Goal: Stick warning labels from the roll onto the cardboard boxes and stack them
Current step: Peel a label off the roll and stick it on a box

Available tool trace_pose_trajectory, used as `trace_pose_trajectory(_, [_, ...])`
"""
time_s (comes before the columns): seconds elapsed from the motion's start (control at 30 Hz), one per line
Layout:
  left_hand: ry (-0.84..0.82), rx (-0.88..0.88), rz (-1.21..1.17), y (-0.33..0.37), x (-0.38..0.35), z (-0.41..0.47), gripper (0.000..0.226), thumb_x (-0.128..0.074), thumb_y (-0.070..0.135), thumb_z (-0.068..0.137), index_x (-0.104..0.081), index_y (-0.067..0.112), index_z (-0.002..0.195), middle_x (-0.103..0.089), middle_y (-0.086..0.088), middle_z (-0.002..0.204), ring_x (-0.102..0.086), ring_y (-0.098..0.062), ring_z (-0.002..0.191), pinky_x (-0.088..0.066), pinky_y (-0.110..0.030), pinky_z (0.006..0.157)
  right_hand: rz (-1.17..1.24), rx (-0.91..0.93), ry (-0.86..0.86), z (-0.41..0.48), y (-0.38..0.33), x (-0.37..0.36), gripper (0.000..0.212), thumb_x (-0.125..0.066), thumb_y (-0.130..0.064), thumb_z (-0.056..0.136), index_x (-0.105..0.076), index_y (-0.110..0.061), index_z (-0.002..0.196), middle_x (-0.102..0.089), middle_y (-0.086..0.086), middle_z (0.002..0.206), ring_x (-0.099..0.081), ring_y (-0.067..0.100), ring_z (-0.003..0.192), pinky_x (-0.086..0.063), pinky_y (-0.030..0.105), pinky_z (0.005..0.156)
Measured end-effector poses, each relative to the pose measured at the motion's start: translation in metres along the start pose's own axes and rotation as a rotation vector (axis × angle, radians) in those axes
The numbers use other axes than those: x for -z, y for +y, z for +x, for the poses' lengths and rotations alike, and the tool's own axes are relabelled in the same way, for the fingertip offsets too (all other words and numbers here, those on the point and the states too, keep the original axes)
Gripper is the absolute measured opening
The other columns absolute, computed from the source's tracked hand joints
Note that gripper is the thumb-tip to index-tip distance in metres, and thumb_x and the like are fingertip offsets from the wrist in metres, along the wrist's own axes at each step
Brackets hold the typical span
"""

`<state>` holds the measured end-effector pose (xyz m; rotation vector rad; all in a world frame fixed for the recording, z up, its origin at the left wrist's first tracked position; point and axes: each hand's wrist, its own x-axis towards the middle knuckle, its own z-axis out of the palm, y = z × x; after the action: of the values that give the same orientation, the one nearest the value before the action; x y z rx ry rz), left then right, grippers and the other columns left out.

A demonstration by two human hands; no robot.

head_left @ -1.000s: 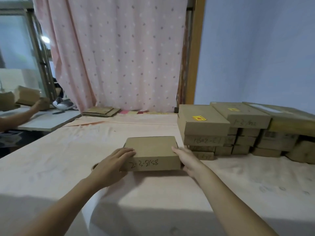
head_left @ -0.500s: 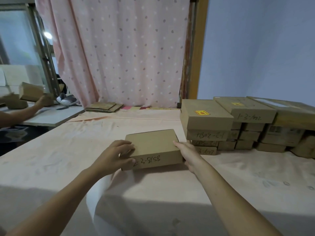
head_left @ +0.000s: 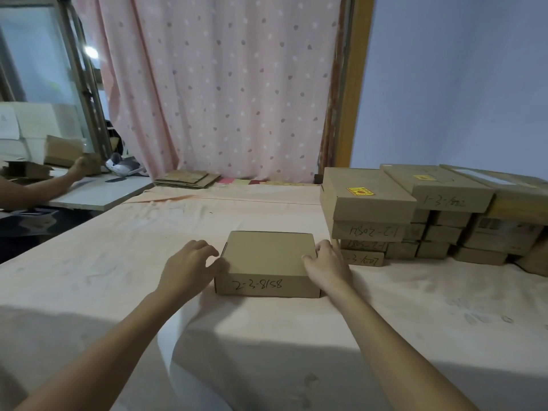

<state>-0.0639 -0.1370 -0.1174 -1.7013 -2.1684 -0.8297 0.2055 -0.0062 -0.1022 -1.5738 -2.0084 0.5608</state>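
Note:
A small cardboard box (head_left: 268, 256) marked "2-3-8158" lies flat on the pink-covered table (head_left: 103, 262), with no label visible on its top. My left hand (head_left: 189, 268) grips its left side with curled fingers. My right hand (head_left: 326, 262) holds its right edge, thumb on the lid. A white strip of label backing paper (head_left: 170, 348) trails from under my left hand toward me. To the right stands a stack of boxes (head_left: 367, 215); the top one bears a yellow warning label (head_left: 359, 191).
More stacked boxes (head_left: 444, 232) fill the right side, one with another yellow label (head_left: 424, 177). Flattened cardboard (head_left: 185, 178) lies at the back by the pink curtain. At a side table on the left another person's hand (head_left: 80, 167) holds a box.
The box was held tilted just off the cloth and now sits flat and square on the table, slightly to the right. Both hands stay at its sides.

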Motion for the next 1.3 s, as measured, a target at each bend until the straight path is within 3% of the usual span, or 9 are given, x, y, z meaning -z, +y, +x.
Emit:
trace_pose_trajectory(0.17, [-0.087, 0.167, 0.359, -0.009, 0.008, -0.013, 0.041, -0.06, 0.054, 0.092, -0.064, 0.015, 0.079, -0.062, -0.001, 0.084, -0.056, -0.024, 0.091, -0.042, -0.033, 0.066, -0.096, 0.125, 0.121, -0.008, -0.029, -0.013, 0.039, -0.052, -0.037, 0.097, -0.055, -0.015, 0.129, -0.051, 0.006, 0.138, -0.04, 0.028, 0.133, -0.034, 0.04, 0.108])
trace_pose_trajectory(0.4, [-0.08, 0.293, 0.282, -0.019, 0.012, -0.026, 0.034, -0.049, 0.023, 0.09, -0.038, 0.011, 0.06, -0.05, -0.004, 0.062, -0.047, -0.028, 0.08, -0.033, -0.037, 0.057, -0.124, 0.216, 0.155, -0.02, -0.045, -0.026, 0.031, -0.054, -0.039, 0.094, -0.059, -0.019, 0.117, -0.056, 0.001, 0.13, -0.043, 0.024, 0.128, -0.036, 0.04, 0.104])
trace_pose_trajectory(0.57, [-0.02, 0.371, -0.151, -0.035, 0.011, -0.024, 0.043, -0.061, 0.034, 0.09, -0.042, 0.019, 0.055, -0.04, -0.004, 0.053, -0.039, -0.023, 0.06, -0.024, -0.034, 0.053, -0.057, 0.295, 0.11, -0.023, -0.05, -0.027, 0.025, -0.054, -0.034, 0.096, -0.063, -0.023, 0.116, -0.059, -0.006, 0.128, -0.044, 0.019, 0.128, -0.033, 0.035, 0.105])
trace_pose_trajectory(0.63, [0.068, 0.371, -0.315, -0.028, 0.02, -0.023, 0.025, -0.069, 0.034, 0.091, -0.07, 0.023, 0.069, -0.056, -0.001, 0.061, -0.052, -0.026, 0.071, -0.035, -0.038, 0.06, -0.007, 0.352, 0.08, -0.025, -0.057, -0.03, 0.02, -0.054, -0.031, 0.096, -0.066, -0.024, 0.11, -0.064, -0.008, 0.122, -0.049, 0.019, 0.122, -0.039, 0.036, 0.103])
trace_pose_trajectory(0.7, [0.197, 0.343, -0.437, -0.015, 0.029, -0.024, 0.008, -0.075, 0.024, 0.091, -0.076, 0.017, 0.086, -0.062, 0.013, 0.075, -0.054, -0.021, 0.087, -0.037, -0.035, 0.069, 0.076, 0.374, 0.068, -0.03, -0.068, -0.033, 0.016, -0.054, -0.033, 0.097, -0.067, -0.025, 0.102, -0.068, -0.01, 0.111, -0.053, 0.019, 0.115, -0.044, 0.036, 0.095])
trace_pose_trajectory(0.77, [0.283, 0.307, -0.567, -0.005, 0.037, -0.025, 0.003, -0.078, 0.021, 0.088, -0.076, 0.021, 0.087, -0.061, 0.016, 0.074, -0.052, -0.015, 0.084, -0.039, -0.03, 0.07, 0.15, 0.343, 0.032, -0.034, -0.081, -0.036, 0.02, -0.053, -0.04, 0.099, -0.069, -0.027, 0.1, -0.071, -0.01, 0.106, -0.057, 0.017, 0.109, -0.048, 0.035, 0.087])
trace_pose_trajectory(0.93, [0.373, 0.209, -0.907, 0.019, 0.05, -0.025, 0.009, -0.084, 0.011, 0.081, -0.077, 0.016, 0.084, -0.065, 0.006, 0.076, -0.049, -0.015, 0.074, -0.041, -0.02, 0.069, 0.697, 0.222, -0.317, -0.049, -0.119, -0.033, 0.038, -0.055, -0.055, 0.099, -0.076, -0.024, 0.097, -0.077, -0.01, 0.095, -0.066, 0.01, 0.093, -0.054, 0.036, 0.089])
trace_pose_trajectory(1.1, [0.346, 0.134, -0.966, 0.033, 0.054, -0.028, 0.016, -0.085, 0.011, 0.079, -0.078, 0.023, 0.087, -0.066, 0.003, 0.081, -0.052, -0.019, 0.077, -0.045, -0.026, 0.074, 1.023, 0.25, -0.38, -0.051, -0.128, -0.03, 0.024, -0.066, -0.038, 0.099, -0.078, -0.017, 0.098, -0.071, -0.005, 0.087, -0.059, 0.011, 0.083, -0.042, 0.028, 0.074])
trace_pose_trajectory(1.3, [0.131, 0.167, -1.048, 0.034, 0.059, -0.024, 0.028, -0.078, 0.038, 0.073, -0.08, 0.034, 0.1, -0.071, -0.003, 0.102, -0.054, -0.016, 0.086, -0.045, -0.034, 0.081, 1.11, 0.332, -0.339, -0.051, -0.122, -0.025, 0.012, -0.072, -0.008, 0.093, -0.074, 0.0, 0.102, -0.074, -0.002, 0.084, -0.064, -0.002, 0.069, -0.046, 0.011, 0.064])
